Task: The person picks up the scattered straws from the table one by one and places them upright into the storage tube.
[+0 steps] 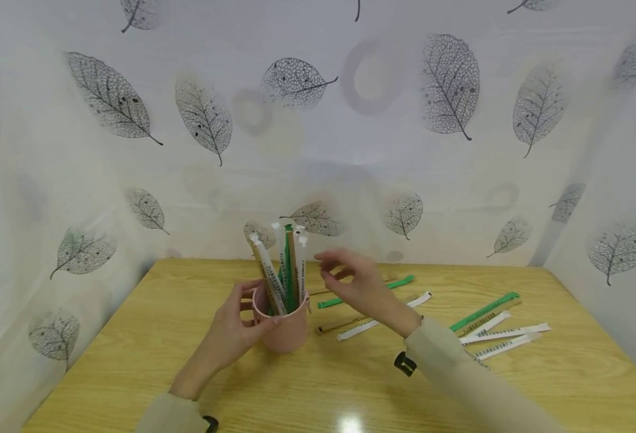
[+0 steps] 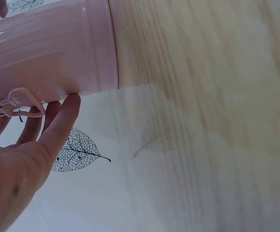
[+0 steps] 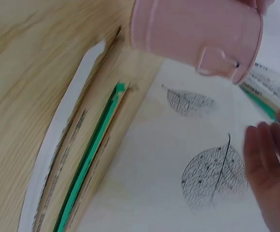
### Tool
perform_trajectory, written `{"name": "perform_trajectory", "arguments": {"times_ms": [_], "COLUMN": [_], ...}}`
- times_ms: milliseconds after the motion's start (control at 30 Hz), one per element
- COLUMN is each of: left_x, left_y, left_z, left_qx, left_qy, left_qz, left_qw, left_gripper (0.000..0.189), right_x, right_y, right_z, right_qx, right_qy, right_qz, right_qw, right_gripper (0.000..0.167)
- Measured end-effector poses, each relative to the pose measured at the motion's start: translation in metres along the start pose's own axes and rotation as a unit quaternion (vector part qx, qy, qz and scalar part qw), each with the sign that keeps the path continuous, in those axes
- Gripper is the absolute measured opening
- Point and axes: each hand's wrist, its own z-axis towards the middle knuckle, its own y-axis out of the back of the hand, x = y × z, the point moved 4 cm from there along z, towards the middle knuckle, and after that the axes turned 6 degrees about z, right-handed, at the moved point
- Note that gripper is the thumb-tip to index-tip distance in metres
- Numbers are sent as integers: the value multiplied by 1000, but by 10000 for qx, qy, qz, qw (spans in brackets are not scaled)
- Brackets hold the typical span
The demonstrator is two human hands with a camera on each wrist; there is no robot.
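A small pink bucket (image 1: 285, 335) stands upright on the table, holding several slim paper-wrapped sticks, which look like straws (image 1: 291, 264), in white, green and brown. My left hand (image 1: 230, 325) holds the bucket's left side, thumb across the front near the rim and fingers at the far side. In the left wrist view, those fingers (image 2: 63, 121) lie by the bucket's small side handle (image 2: 26, 101). My right hand (image 1: 357, 281) hovers just right of the standing straws, fingers loosely bent with nothing held. From the right wrist, its fingertips (image 3: 251, 137) appear apart from the bucket (image 3: 193, 34).
Right of the bucket lie loose wrapped straws: a green one (image 1: 366, 293), a white one (image 1: 358, 329) and brown ones. Farther right is another group, with a green straw (image 1: 483, 311) and several white ones (image 1: 507, 346). A leaf-patterned sheet (image 1: 350, 138) rises behind the wooden table (image 1: 307, 397).
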Motion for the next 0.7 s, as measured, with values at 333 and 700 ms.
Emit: {"name": "perform_trajectory", "arguments": {"times_ms": [333,700], "left_x": [2,3], "left_y": [0,-1], "left_z": [-1,1], "left_qx": [14,45], "left_qy": [-73,-52], "left_qz": [28,-9], "left_qw": [10000,10000], "left_gripper": [70,71], "right_x": [-21,-26], "right_y": [-15,-37], "right_z": [-36,-57], "right_qx": [3287,3793], "right_qy": [-652,-62], "right_qz": [-2208,-2841], "right_qw": [9160,8806], "right_gripper": [23,22]}}
